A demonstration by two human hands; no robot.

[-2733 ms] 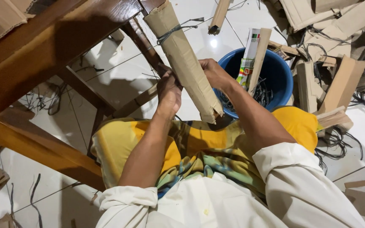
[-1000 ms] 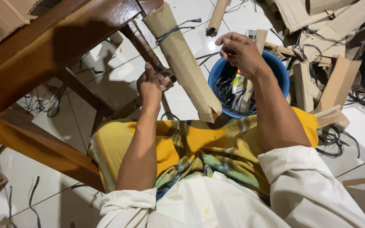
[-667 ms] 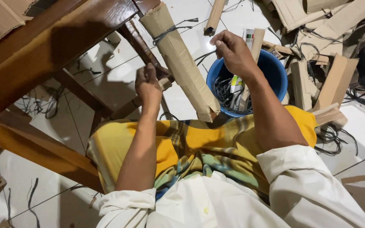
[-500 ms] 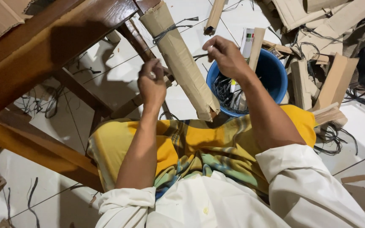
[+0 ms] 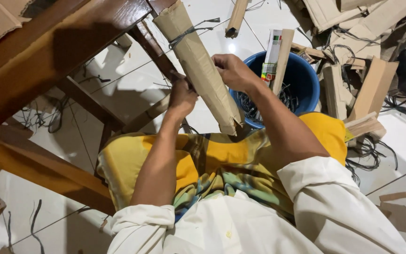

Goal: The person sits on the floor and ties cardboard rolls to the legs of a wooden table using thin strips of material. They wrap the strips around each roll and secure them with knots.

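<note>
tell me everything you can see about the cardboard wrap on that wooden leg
The cardboard wrap is plain brown corrugated card folded into a long sleeve around a dark wooden furniture leg. It slants from upper left to lower right, its lower end frayed and open. A thin dark wire binds it near the top. The left hand grips it from the left edge; the right hand touches its right side.

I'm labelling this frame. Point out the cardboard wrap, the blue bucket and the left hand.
cardboard wrap (image 5: 203, 70), head view, middle of its flat face
blue bucket (image 5: 306, 77), head view, inner wall
left hand (image 5: 182, 96), head view, back of hand
</note>
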